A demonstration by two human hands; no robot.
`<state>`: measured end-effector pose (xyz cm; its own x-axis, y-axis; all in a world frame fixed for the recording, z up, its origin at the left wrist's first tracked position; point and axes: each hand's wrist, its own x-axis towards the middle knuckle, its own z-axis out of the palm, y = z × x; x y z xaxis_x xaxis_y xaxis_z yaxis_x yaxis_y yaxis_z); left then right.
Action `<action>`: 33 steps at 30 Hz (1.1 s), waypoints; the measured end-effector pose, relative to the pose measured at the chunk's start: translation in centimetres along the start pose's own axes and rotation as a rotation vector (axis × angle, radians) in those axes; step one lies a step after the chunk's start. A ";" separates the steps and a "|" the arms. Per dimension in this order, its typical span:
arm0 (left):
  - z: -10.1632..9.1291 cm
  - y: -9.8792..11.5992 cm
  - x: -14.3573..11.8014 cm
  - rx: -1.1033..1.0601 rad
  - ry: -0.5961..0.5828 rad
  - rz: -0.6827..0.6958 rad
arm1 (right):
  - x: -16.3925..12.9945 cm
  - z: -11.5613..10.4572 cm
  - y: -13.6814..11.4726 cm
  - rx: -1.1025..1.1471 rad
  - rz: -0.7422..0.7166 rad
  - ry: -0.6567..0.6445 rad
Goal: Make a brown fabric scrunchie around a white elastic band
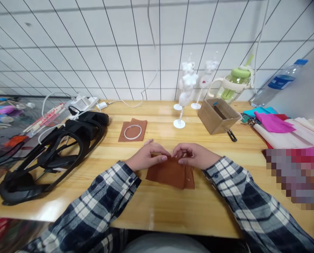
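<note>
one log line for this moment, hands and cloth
left hand: pinching brown cloth top edge | right hand: pinching same edge | cloth: flat on table

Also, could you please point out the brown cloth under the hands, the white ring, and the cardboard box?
brown cloth [170, 174], head view, on its flat middle below the fingers.
white ring [125, 134], head view, on its left rim.
cardboard box [208, 121], head view, on its front side wall.
</note>
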<state>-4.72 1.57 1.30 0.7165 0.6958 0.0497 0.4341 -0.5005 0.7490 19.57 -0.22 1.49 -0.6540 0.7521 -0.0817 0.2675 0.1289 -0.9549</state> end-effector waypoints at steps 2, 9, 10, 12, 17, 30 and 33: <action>0.0 0.2 0.1 0.059 -0.005 -0.006 | 0.0 -0.1 0.3 0.042 -0.004 -0.013; 0.2 0.0 -0.1 0.092 -0.013 -0.058 | 0.1 -0.4 1.2 0.007 -0.006 0.050; 0.1 -0.1 -0.2 0.084 -0.027 -0.079 | 0.2 -0.5 1.4 -0.011 -0.005 0.073; 0.0 -0.5 -0.2 0.076 -0.035 -0.116 | 0.3 -0.8 1.8 -0.040 -0.003 0.106; -0.3 -1.4 -0.3 0.048 0.022 -0.160 | 0.3 -1.3 2.5 -0.015 0.029 0.117; -1.7 -1.8 -1.2 -0.047 0.159 -0.145 | 0.3 -1.6 3.7 -0.044 0.093 0.121; -2.0 -2.3 -1.4 -0.086 0.178 -0.189 | 0.3 -1.7 4.3 -0.093 0.124 0.122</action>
<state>-7.79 2.76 0.86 0.5165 0.8562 0.0139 0.4974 -0.3132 0.8090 21.71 1.68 -2.15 -0.5230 0.8378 -0.1566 0.4090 0.0856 -0.9085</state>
